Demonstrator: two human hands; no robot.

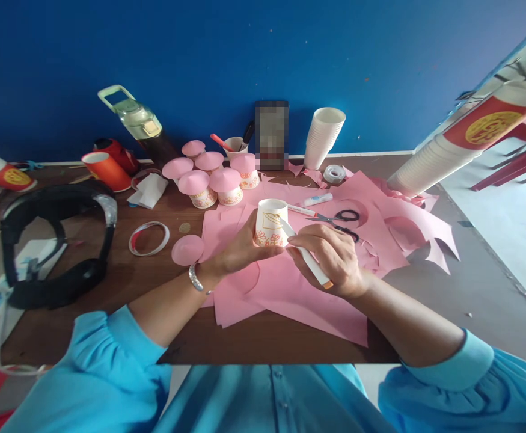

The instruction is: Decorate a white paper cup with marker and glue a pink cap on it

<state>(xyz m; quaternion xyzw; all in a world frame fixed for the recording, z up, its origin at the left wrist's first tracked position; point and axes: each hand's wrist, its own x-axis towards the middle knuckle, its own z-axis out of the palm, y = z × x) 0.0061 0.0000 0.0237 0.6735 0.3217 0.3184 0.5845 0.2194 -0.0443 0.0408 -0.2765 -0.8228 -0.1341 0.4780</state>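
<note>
My left hand [240,249] is wrapped round a small white paper cup [265,230], holding it upright above pink paper. Orange flower shapes run along the cup's lower part, and a yellow-brown outlined box is drawn higher up. In my right hand [332,255] is a white marker [313,267] with an orange end, its tip at the cup's side near the box. Behind the cup stand several decorated cups [203,198] topped with pink paper cones [225,180]. Scissors [335,220], a white-and-red pen [302,210] and a glue stick [318,199] lie beyond my right hand.
Pink paper sheets [290,304] cover the table's middle. A tape roll [334,174], a stack of white cups [323,141], a dark phone-like object [272,135] and a bottle [143,126] stand along the blue wall. At left lie a black headband-like strap [59,294] and a white ring [149,239].
</note>
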